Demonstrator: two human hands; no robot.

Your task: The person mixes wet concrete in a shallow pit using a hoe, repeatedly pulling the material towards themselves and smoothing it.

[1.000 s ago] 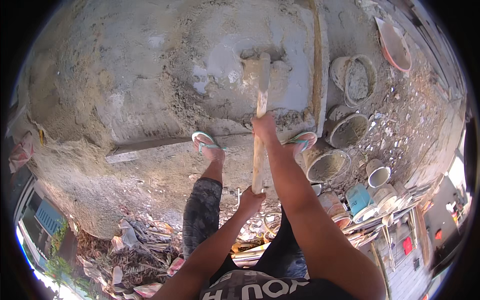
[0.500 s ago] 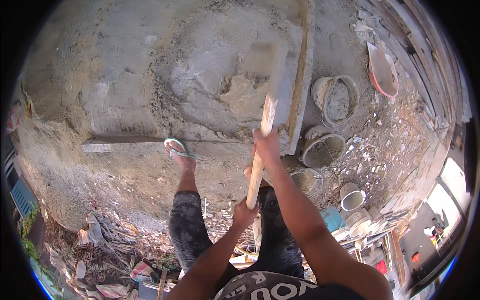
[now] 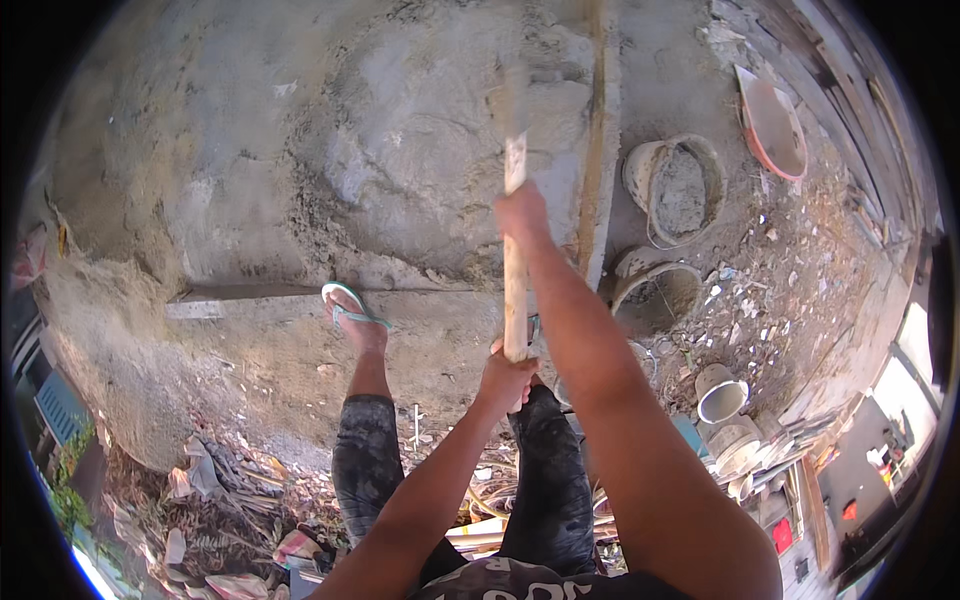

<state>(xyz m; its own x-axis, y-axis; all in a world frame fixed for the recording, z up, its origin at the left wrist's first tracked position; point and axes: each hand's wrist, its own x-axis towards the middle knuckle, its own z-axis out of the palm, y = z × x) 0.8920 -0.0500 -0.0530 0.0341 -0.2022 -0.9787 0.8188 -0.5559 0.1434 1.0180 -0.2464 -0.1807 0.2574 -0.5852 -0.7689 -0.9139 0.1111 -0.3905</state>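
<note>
My right hand (image 3: 522, 212) is closed around the upper shaft of a hoe (image 3: 515, 290), and my left hand (image 3: 508, 380) grips the low end of the same wooden handle. The shaft points straight away from me over a bed of wet grey mortar (image 3: 410, 170). Motion blurs the hoe's head, so its blade cannot be made out clearly. A long board (image 3: 606, 130) borders the mortar on the right, and a low ledge (image 3: 235, 305) borders it on the near side.
Mortar-caked buckets stand right of the board: one holding grey mix (image 3: 685, 190), another nearer (image 3: 655, 300), and a small one (image 3: 720, 395). Beyond lies a red-rimmed pan (image 3: 775, 130). My sandalled left foot (image 3: 352, 312) rests by the ledge. Rubble and scraps (image 3: 240, 490) litter the near left.
Both hands have moved with the hoe: the right one farther away, the left one up and slightly right. The handle has swung from slanting right to nearly straight ahead.
</note>
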